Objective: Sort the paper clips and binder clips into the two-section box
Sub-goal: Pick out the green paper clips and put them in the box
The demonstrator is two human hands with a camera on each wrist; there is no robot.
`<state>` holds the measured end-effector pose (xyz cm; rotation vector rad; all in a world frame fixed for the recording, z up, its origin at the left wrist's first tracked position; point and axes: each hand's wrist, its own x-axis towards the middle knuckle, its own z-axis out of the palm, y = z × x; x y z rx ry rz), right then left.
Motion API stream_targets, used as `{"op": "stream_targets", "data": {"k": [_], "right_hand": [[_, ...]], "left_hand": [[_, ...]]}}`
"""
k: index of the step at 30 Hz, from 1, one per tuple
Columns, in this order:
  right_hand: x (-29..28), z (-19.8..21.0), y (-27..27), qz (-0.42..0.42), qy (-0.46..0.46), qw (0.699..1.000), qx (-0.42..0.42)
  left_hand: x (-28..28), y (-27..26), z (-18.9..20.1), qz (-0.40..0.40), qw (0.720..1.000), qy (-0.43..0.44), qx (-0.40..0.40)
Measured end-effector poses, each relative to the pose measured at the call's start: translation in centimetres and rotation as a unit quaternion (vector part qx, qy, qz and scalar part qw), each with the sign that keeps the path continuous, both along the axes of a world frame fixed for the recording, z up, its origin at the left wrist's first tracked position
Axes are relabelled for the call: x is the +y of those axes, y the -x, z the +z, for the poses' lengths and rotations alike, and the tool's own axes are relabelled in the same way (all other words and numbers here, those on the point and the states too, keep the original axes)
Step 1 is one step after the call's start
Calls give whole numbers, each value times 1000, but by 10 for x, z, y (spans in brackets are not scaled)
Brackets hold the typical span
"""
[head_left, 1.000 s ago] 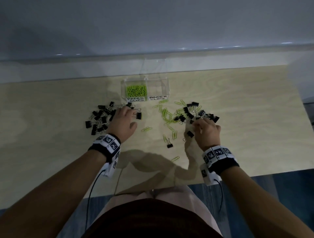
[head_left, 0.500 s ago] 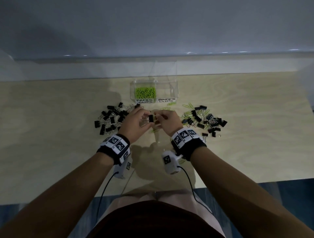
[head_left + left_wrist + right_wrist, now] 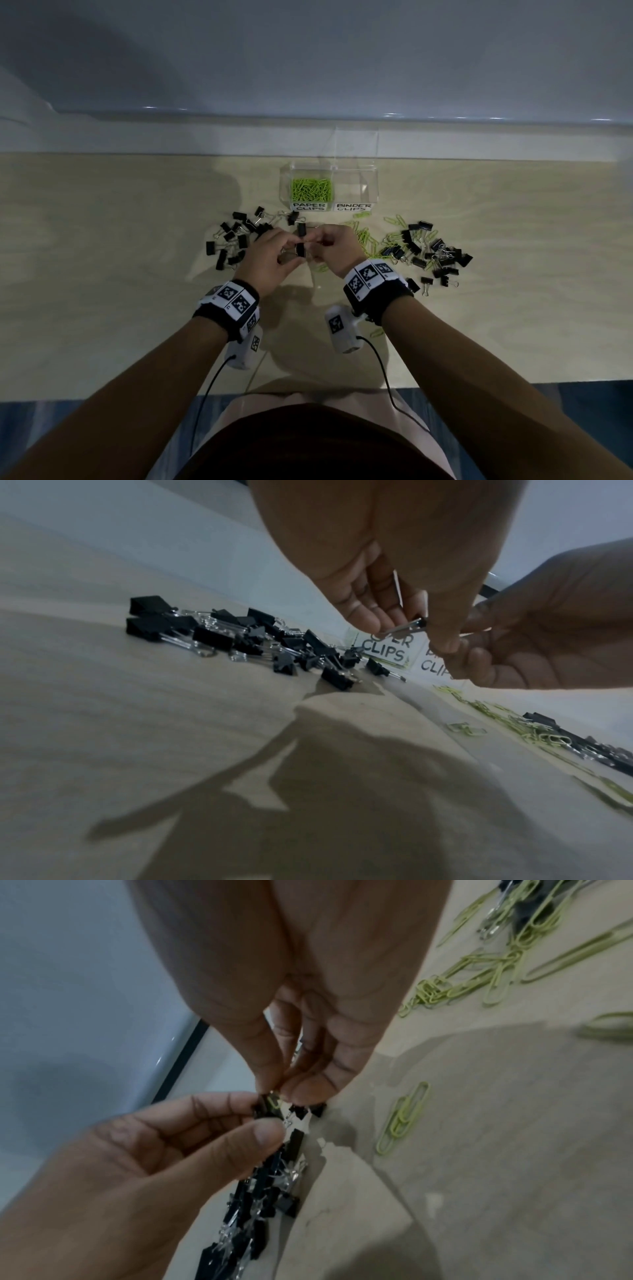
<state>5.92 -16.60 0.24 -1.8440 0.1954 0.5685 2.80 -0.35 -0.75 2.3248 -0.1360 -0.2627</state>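
Note:
A clear two-section box (image 3: 373,178) stands at the table's far middle. Its left part, labelled PAPER CLIPS, holds green paper clips (image 3: 311,189); the BINDER CLIPS part (image 3: 356,188) looks bare. In front of the box my two hands meet above the table. My left hand (image 3: 274,253) pinches a black binder clip (image 3: 300,250) (image 3: 264,1110) between thumb and fingers. A green paper clip (image 3: 274,1102) is caught on it, and my right hand (image 3: 334,245) (image 3: 284,1089) pinches that clip with its fingertips. The binder clip's wire handles (image 3: 411,624) show between the fingers.
A pile of black binder clips (image 3: 239,240) lies left of my hands. A mixed pile of binder clips (image 3: 428,253) and green paper clips (image 3: 366,240) lies to the right. One more binder clip (image 3: 301,229) sits just beyond my fingers. The near table edge (image 3: 137,394) runs below my wrists.
One second ago each hand was at its own pile. Both then came together at the middle with a binder clip, and they stay there now, fingers working at it.

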Motion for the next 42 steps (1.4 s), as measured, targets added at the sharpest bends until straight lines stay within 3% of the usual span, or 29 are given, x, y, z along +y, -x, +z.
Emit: {"op": "stream_targets", "data": {"k": [3,7,11,13,17,20,23,28,31,36,42], "right_hand": [[-2,7,-5,-46,7,999,-20],[-28,8,-15,-102,73,991,-37],[-59,7,-1,89,247,963,-65],[-70,5,10,144,259,952,-79],[-102,4,32,116,254,952,-124],[-132,-5,54,87,257,947,-173],[-155,-18,74,44,302,933,-191],[-167,-27,91,-60,360,907,-210],[-164,-30,91,-47,353,906,-229],[-172,-31,90,-38,366,905,-214],[-183,-28,103,-61,352,907,-221]], "left_hand": [[2,2,0,-31,999,-20,3],[15,2,-6,-4,997,-69,15],[16,0,-8,-33,989,-144,-24],[7,1,-6,-59,986,-145,-48],[-25,16,-2,-158,981,-107,-43],[-62,34,3,-275,957,-87,3],[-101,46,-1,-321,942,-93,19],[-135,52,-12,-316,937,-148,28],[-131,59,-22,-310,941,-129,40],[-86,68,-16,-350,933,-82,-8],[-24,48,-20,-263,948,-160,-77]]}}
